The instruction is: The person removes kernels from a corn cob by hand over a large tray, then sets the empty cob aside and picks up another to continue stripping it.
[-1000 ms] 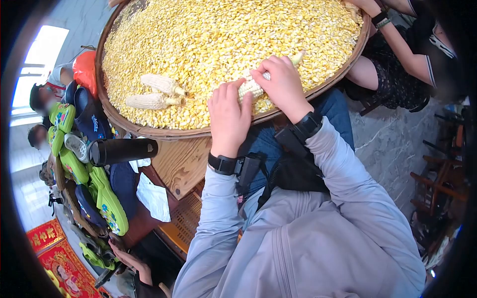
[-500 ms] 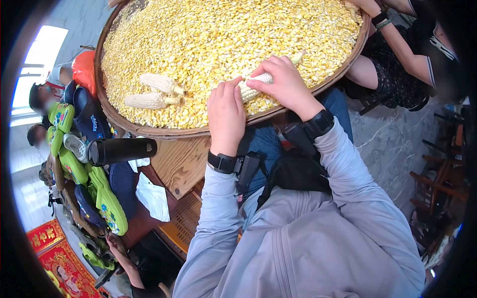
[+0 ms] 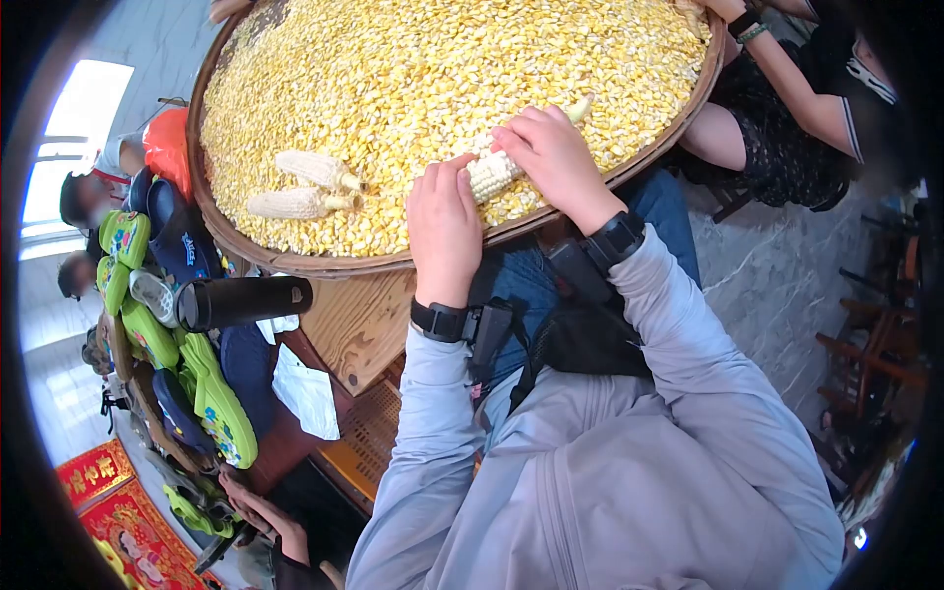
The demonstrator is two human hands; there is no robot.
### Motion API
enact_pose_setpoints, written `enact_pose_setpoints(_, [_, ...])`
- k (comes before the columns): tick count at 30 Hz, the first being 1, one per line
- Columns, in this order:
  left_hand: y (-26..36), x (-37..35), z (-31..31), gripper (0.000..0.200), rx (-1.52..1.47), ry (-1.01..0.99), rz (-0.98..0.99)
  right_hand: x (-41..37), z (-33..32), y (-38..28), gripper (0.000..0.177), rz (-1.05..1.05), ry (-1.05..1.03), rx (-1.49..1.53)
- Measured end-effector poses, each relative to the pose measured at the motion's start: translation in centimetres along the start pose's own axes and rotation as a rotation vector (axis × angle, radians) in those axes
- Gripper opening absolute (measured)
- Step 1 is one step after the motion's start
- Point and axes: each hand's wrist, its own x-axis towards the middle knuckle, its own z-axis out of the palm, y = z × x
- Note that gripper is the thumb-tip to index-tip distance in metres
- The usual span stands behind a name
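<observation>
Several green sandals (image 3: 221,408) crowd the floor at 8 o'clock, with a black flask (image 3: 241,300) lying on its side just above them, beside the wooden worktop (image 3: 359,324) that carries the basket (image 3: 295,261). That wide woven basket fills the view from 10 to 1 o'clock, and its raised rim keeps the loose yellow kernels (image 3: 413,79) from spilling. At its 8 o'clock edge two stripped cobs (image 3: 305,187) lie side by side on the kernels, well apart from the hands, probably set there to keep them out of the way.

At the basket's 5 o'clock rim the left hand (image 3: 444,231) has its grip clamped around the near end of a corn cob (image 3: 492,174), knuckles up, which would steady it. The cob slants up toward 1 o'clock, over the kernels and not past the rim, so anything that comes loose would land inside. The right hand (image 3: 553,162) is wrapped over the cob's upper part, its grip closed, with only the tip showing beyond the fingers. Both wrists carry black bands.

At 2 o'clock another person's arm (image 3: 787,79) reaches to the far rim.
</observation>
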Motion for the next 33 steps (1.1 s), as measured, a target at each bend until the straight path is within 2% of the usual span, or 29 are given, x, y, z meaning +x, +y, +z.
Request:
enact_pose_setpoints(7, [0.2, -0.1, 0.0, 0.020, 0.019, 0.017, -0.004, -0.3, -0.5, 0.1, 0.036, -0.100, -0.028, 0.001])
enact_pose_setpoints(12, [0.7, 0.0, -0.2, 0.026, 0.033, 0.002, -0.023, -0.4, 0.0, -0.4, 0.043, -0.016, 0.008, -0.083])
enact_pose_setpoints(16, [0.6, 0.0, 0.0, 0.025, 0.041, 0.007, -0.020, -0.6, 0.5, -1.2, 0.042, 0.016, 0.037, -0.130])
enact_pose_setpoints(18, [0.2, -0.1, 0.3, 0.017, 0.045, 0.029, -0.014, -0.8, 0.7, -1.6, 0.041, 0.023, 0.084, -0.154])
enact_pose_setpoints(24, [0.5, -0.1, 0.3, 0.022, 0.079, 0.034, -0.028, -1.0, 0.9, -2.2, 0.036, 0.031, 0.135, -0.206])
enact_pose_setpoints(28, [1.1, -0.3, 0.1, 0.021, 0.099, 0.049, 0.028, -0.2, 1.7, -0.4, 0.033, 0.071, 0.148, -0.225])
enact_pose_setpoints(30, [0.9, -0.4, -0.1, 0.020, 0.063, 0.049, 0.007, -0.2, 0.9, 0.2, 0.032, 0.032, 0.039, -0.024])
enact_pose_setpoints(33, [0.9, -0.3, -0.1, 0.019, 0.097, 0.031, -0.011, -0.7, 0.1, -0.1, 0.033, -0.033, 0.044, 0.001])
